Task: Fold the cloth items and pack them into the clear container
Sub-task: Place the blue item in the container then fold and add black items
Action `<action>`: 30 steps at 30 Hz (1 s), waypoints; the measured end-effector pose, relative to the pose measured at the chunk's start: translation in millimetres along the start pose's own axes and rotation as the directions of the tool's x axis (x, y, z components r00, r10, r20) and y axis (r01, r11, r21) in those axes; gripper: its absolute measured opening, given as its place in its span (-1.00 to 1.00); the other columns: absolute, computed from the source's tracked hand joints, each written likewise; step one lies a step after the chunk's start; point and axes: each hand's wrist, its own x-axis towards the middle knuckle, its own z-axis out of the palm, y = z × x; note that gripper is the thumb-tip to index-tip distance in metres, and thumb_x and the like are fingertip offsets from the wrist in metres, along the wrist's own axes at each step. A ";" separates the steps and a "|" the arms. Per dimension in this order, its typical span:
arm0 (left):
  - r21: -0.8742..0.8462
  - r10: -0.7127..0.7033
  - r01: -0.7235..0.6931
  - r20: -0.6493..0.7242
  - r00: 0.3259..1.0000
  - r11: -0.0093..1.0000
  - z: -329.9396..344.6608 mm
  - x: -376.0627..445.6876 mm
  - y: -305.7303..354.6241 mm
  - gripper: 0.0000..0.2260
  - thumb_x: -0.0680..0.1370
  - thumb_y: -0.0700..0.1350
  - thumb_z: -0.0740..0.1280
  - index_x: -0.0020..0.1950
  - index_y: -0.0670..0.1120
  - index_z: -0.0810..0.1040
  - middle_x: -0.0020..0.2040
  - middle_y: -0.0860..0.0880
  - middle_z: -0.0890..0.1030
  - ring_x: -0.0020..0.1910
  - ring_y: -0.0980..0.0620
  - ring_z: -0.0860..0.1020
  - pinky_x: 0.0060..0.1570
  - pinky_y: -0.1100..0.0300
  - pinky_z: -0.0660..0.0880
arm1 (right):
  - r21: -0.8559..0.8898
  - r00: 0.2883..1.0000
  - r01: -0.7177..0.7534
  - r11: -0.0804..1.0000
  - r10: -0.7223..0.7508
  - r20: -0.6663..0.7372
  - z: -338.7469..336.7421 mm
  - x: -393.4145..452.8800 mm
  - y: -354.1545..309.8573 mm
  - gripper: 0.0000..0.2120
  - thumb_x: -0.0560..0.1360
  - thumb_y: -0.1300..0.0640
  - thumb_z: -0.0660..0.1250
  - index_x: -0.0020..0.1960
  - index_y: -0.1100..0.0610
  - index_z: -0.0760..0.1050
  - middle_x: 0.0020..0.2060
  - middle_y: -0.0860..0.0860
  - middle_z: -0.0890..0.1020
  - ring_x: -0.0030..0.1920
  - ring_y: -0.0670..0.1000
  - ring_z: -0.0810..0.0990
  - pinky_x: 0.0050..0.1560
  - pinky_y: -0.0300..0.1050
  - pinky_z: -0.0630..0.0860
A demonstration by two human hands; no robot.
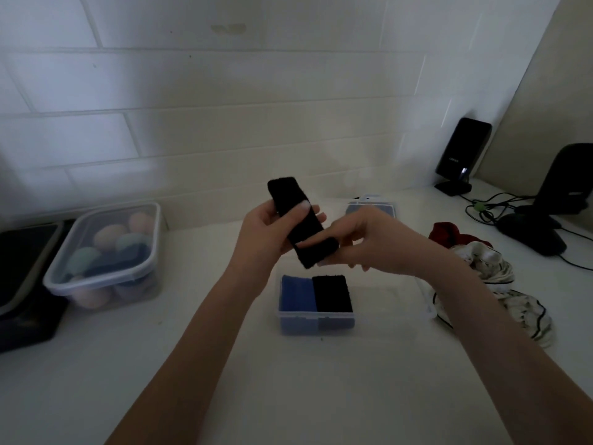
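A folded black cloth (290, 200) is held up above the counter, tilted. My left hand (263, 232) grips its middle, thumb across the front. My right hand (369, 242) pinches its lower end with a finger laid over it. Below them stands a clear container (385, 316) on the white counter. At its left end lie a folded blue cloth (296, 295) and a folded black cloth (332, 293), side by side. A loose heap of white striped cloth (500, 284) and a red cloth (446, 232) lies to the right.
A lidded clear box (106, 255) with pastel round things stands at the left, beside a dark case (22, 284). A black speaker (462, 155), a dark stand (545, 220) and cables sit at the back right. A tiled wall is behind.
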 end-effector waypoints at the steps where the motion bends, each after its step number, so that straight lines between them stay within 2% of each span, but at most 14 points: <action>1: 0.018 0.019 -0.020 0.002 1.000 1.000 -1.0 -0.2 -1.4 -0.83 0.53 -0.23 0.30 0.10 -0.14 0.55 -0.03 -0.12 0.69 -0.03 -0.04 0.68 -0.10 0.16 0.61 | -0.020 1.000 0.017 1.000 -0.017 -0.001 2.5 0.6 0.3 -0.67 0.37 0.17 0.48 0.04 -0.18 0.61 -0.40 -0.22 0.59 -0.40 -0.07 0.40 -0.36 -0.32 0.42; 4: 0.026 0.021 -0.021 0.029 0.999 0.999 -4.2 0.7 -2.9 -0.77 0.54 -0.29 0.26 0.19 -0.17 0.53 0.01 -0.11 0.67 -0.01 -0.01 0.67 -0.08 0.20 0.60 | -0.069 0.996 0.066 0.995 -0.069 -0.054 6.9 2.9 0.4 -0.66 0.34 0.16 0.50 0.06 -0.14 0.62 -0.38 -0.25 0.50 -0.36 -0.15 0.36 -0.27 -0.36 0.35; 6: 0.069 0.013 -0.017 0.061 0.998 0.997 -5.1 1.2 -2.8 -0.74 0.54 -0.30 0.26 0.22 -0.18 0.52 0.03 -0.09 0.67 -0.01 0.02 0.66 -0.11 0.26 0.58 | -0.060 0.987 0.088 0.994 -0.095 -0.132 5.9 3.2 -2.3 -0.70 0.33 0.14 0.51 0.00 -0.14 0.63 -0.34 -0.18 0.45 -0.33 -0.16 0.38 -0.27 -0.37 0.33; 9: 0.175 0.007 -0.026 0.108 0.994 0.984 -1.3 -0.6 -3.9 -0.73 0.52 -0.38 0.24 0.14 -0.15 0.58 -0.02 -0.09 0.68 -0.01 -0.02 0.66 -0.07 0.22 0.59 | -0.045 0.954 0.098 0.994 -0.107 -0.280 3.8 3.3 -5.9 -0.87 0.34 0.12 0.50 -0.19 -0.09 0.60 -0.36 -0.11 0.41 -0.37 -0.17 0.37 -0.31 -0.39 0.30; 12: 0.137 -0.052 0.035 0.124 0.991 0.990 3.1 -2.5 -5.5 -0.73 0.54 -0.40 0.17 0.05 -0.14 0.59 -0.08 -0.07 0.69 -0.07 0.00 0.67 -0.04 0.18 0.61 | -0.052 0.932 0.080 0.995 -0.093 -0.351 5.4 4.9 -3.6 -0.87 0.41 0.08 0.44 -0.29 0.00 0.53 -0.36 -0.09 0.44 -0.32 -0.13 0.41 -0.26 -0.38 0.33; 14: 0.083 -0.113 0.100 0.167 0.980 0.991 4.4 -2.1 -5.3 -0.75 0.59 -0.31 0.13 0.19 -0.18 0.52 0.06 -0.16 0.65 -0.01 -0.04 0.66 -0.04 0.14 0.62 | -0.044 0.935 0.061 0.997 -0.073 -0.347 5.5 5.4 -1.1 -0.83 0.43 0.06 0.41 -0.17 0.17 0.56 -0.31 -0.07 0.50 -0.23 -0.04 0.49 -0.17 -0.32 0.39; 16: 0.029 -0.159 0.156 0.214 0.964 0.987 3.4 -1.9 -3.4 -0.72 0.62 -0.25 0.09 0.29 -0.22 0.45 0.16 -0.22 0.61 0.06 -0.08 0.64 -0.01 0.11 0.61 | -0.024 0.942 0.077 0.997 -0.080 -0.325 4.8 5.0 0.5 -0.82 0.43 0.07 0.41 -0.08 0.19 0.58 -0.25 -0.12 0.54 -0.17 0.00 0.53 -0.09 -0.30 0.43; 18: -0.015 -0.161 0.170 0.257 0.953 0.985 0.7 -1.8 -0.9 -0.74 0.60 -0.29 0.11 0.23 -0.22 0.48 0.08 -0.16 0.66 0.04 -0.03 0.65 -0.03 0.18 0.60 | -0.008 0.947 0.110 0.994 -0.107 -0.303 3.4 3.2 -1.6 -0.85 0.41 0.09 0.44 -0.06 0.13 0.59 -0.23 -0.16 0.57 -0.15 0.00 0.54 -0.08 -0.29 0.46; 20: -0.038 -0.152 0.170 0.289 0.945 0.985 -3.0 -1.3 1.1 -0.76 0.57 -0.33 0.14 0.16 -0.21 0.51 -0.05 -0.09 0.70 -0.07 0.06 0.67 -0.13 0.28 0.58 | 0.015 0.957 0.122 0.992 -0.114 -0.268 1.5 1.2 -2.9 -0.86 0.38 0.12 0.47 -0.08 0.10 0.59 -0.26 -0.19 0.58 -0.24 -0.10 0.52 -0.23 -0.38 0.42; 23: -0.076 -0.144 0.177 0.316 0.938 0.981 -5.9 -1.8 3.7 -0.72 0.53 -0.32 0.18 0.23 -0.24 0.46 -0.12 -0.07 0.67 -0.21 0.09 0.66 -0.30 0.32 0.55 | 0.000 0.977 0.121 0.993 -0.120 -0.177 -1.7 -0.6 -1.6 -0.75 0.32 0.14 0.52 -0.03 0.00 0.57 -0.23 -0.29 0.55 -0.27 -0.18 0.47 -0.35 -0.41 0.34; 25: -0.112 -0.134 0.179 0.326 0.936 0.978 -6.8 -0.9 4.2 -0.67 0.47 -0.29 0.23 0.23 -0.24 0.45 -0.15 -0.06 0.69 -0.20 0.05 0.67 -0.28 0.27 0.57 | -0.080 0.979 0.161 0.984 -0.169 -0.113 -2.6 -1.6 -0.9 -0.63 0.32 0.13 0.52 0.07 -0.07 0.53 -0.10 -0.29 0.53 -0.15 -0.14 0.47 -0.28 -0.36 0.37; 27: -0.142 -0.121 0.171 0.309 0.944 0.975 -8.1 0.9 3.2 -0.67 0.41 -0.26 0.25 0.17 -0.23 0.48 -0.15 -0.06 0.70 -0.18 0.03 0.68 -0.20 0.23 0.60 | -0.153 0.972 0.204 0.967 -0.219 -0.086 -1.9 -2.1 -1.7 -0.58 0.34 0.17 0.50 0.15 -0.04 0.49 0.03 -0.23 0.51 -0.07 -0.21 0.45 -0.18 -0.41 0.38; 30: -0.138 -0.125 0.171 0.289 0.949 0.976 -9.4 2.3 2.1 -0.75 0.44 -0.25 0.25 0.11 -0.21 0.51 -0.18 -0.06 0.70 -0.19 0.05 0.68 -0.23 0.24 0.60 | -0.226 0.949 0.263 0.938 -0.294 -0.116 1.0 -0.3 -3.9 -0.67 0.36 0.22 0.48 0.10 0.08 0.55 0.03 -0.19 0.51 -0.05 -0.30 0.45 -0.14 -0.46 0.36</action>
